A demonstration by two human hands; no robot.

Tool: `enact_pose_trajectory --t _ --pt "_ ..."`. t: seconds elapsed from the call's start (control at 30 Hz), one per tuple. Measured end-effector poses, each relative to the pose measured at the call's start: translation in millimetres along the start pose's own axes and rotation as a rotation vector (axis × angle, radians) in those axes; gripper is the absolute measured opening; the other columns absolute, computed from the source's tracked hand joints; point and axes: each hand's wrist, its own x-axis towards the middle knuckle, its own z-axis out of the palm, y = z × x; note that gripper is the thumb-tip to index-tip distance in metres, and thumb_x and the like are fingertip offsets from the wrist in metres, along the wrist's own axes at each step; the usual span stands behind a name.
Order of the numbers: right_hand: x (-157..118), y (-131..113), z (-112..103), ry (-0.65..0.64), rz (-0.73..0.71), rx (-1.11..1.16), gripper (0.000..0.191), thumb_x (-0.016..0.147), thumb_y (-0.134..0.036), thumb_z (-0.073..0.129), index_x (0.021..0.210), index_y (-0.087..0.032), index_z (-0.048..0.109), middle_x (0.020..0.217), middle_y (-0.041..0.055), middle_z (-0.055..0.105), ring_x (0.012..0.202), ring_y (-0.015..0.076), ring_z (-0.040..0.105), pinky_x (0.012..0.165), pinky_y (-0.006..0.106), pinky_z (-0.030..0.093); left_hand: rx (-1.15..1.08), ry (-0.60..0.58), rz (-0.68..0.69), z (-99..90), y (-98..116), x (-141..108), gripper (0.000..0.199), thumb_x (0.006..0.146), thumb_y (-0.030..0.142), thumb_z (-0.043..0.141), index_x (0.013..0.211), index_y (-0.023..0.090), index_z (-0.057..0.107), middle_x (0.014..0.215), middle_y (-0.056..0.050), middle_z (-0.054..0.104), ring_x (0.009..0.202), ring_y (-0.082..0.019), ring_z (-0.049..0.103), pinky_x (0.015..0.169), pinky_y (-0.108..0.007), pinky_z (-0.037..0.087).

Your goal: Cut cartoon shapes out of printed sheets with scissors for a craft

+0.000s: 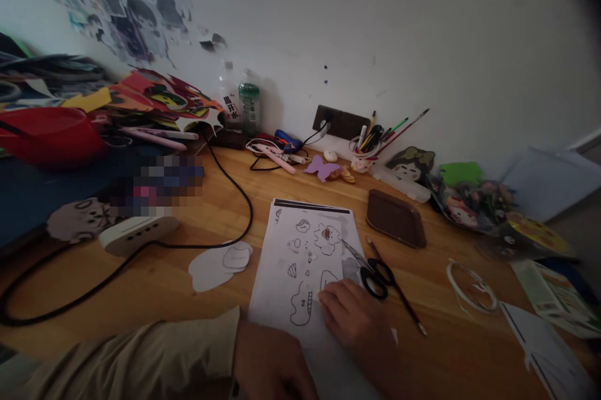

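A white sheet of paper with printed cartoon outlines (282, 268) lies on the wooden table in front of me. My right hand (352, 318) rests on its right side, fingers lying over the drawings. My left hand (275, 359) is low on the paper's lower left part; its fingers are dark and run out at the bottom edge, so I cannot see whether they hold anything. Just right of the sheet, black-handled scissors (375, 275) lie with their blades pointing at the paper. Beside them is a long, thin dark-red pencil or brush (404, 293).
Cut paper shapes (211, 271) lie left of the sheet, near a black cable (201, 245) and a white power strip (141, 231). A brown tray (394, 218), a pen cup (364, 153) and a coiled white cable (469, 287) are further right. Bottles (248, 102) stand by the wall.
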Motion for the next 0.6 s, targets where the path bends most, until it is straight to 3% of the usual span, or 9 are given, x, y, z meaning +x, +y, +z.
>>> enact_pose_trajectory --t 0.1,0.13,0.23,0.33,0.4,0.47,0.53,0.6 --pt "3.7 3.6 -26.9 -0.055 0.098 0.203 0.020 0.086 -0.016 0.040 0.075 -0.016 0.057 0.073 0.0026 0.059 0.069 0.0131 0.055 0.067 0.027 0.047 -0.048 -0.029 -0.027 -2.1 5.5 -2.2 0.012 0.068 0.005 0.050 0.067 0.015 0.057 0.054 0.009 0.047 0.051 -0.003 0.046 0.048 -0.005 0.033" --pt "3.7 4.7 -36.6 -0.137 0.123 0.338 0.021 0.087 -0.021 0.041 0.074 -0.017 0.056 0.074 0.0008 0.059 0.069 0.0105 0.056 0.065 0.022 0.047 -0.059 -0.029 -0.037 -2.7 7.0 -2.6 0.011 0.069 0.006 0.050 0.066 0.015 0.056 0.054 0.008 0.046 0.050 -0.003 0.046 0.047 -0.006 0.033" --pt "-1.5 5.6 -56.7 -0.545 0.143 0.906 0.026 0.084 -0.039 0.046 0.073 -0.021 0.062 0.092 0.0002 0.062 0.081 0.0095 0.059 0.074 0.020 0.046 -0.065 -0.028 -0.062 -2.5 7.4 -1.5 0.013 0.071 0.006 0.047 0.064 0.015 0.053 0.051 0.009 0.043 0.047 -0.003 0.042 0.046 -0.006 0.032" --pt "-8.2 3.6 -59.1 -0.671 0.095 1.039 0.031 0.083 -0.042 0.046 0.074 -0.021 0.065 0.096 0.0022 0.062 0.083 0.0105 0.060 0.073 0.020 0.046 -0.058 -0.050 -0.080 -0.6 3.1 2.2 0.014 0.065 0.003 0.051 0.060 0.016 0.050 0.046 0.010 0.041 0.044 -0.003 0.041 0.043 -0.007 0.031" --pt "-7.9 2.1 -54.9 -0.656 0.118 1.038 0.029 0.083 -0.041 0.047 0.072 -0.020 0.064 0.090 0.0018 0.063 0.080 0.0109 0.060 0.072 0.021 0.046 -0.060 -0.066 -0.091 0.0 0.5 4.2 0.016 0.062 0.001 0.053 0.057 0.016 0.049 0.044 0.010 0.040 0.042 -0.004 0.040 0.041 -0.008 0.030" --pt "-2.3 1.1 -48.3 -0.532 0.216 0.962 0.025 0.084 -0.038 0.046 0.072 -0.020 0.060 0.091 0.0012 0.064 0.080 0.0116 0.060 0.071 0.023 0.047 -0.065 -0.070 -0.094 -0.4 0.2 4.6 0.017 0.061 0.000 0.054 0.056 0.016 0.049 0.044 0.011 0.041 0.042 -0.004 0.040 0.042 -0.009 0.031" --pt "6.1 0.6 -38.1 -0.324 0.300 0.693 0.018 0.085 -0.029 0.044 0.075 -0.020 0.055 0.101 0.0028 0.062 0.085 0.0134 0.058 0.075 0.027 0.047 -0.065 -0.052 -0.095 -1.1 2.1 3.5 0.018 0.062 -0.001 0.054 0.054 0.015 0.048 0.044 0.011 0.040 0.042 -0.004 0.040 0.043 -0.009 0.031" --pt "13.5 0.0 -23.6 -0.151 0.264 0.329 0.013 0.085 -0.020 0.041 0.076 -0.019 0.051 0.110 0.0062 0.059 0.090 0.0165 0.055 0.078 0.032 0.046 -0.061 -0.027 -0.101 -1.6 4.7 1.8 0.020 0.062 -0.001 0.053 0.052 0.015 0.047 0.042 0.010 0.038 0.042 -0.004 0.040 0.044 -0.010 0.031"
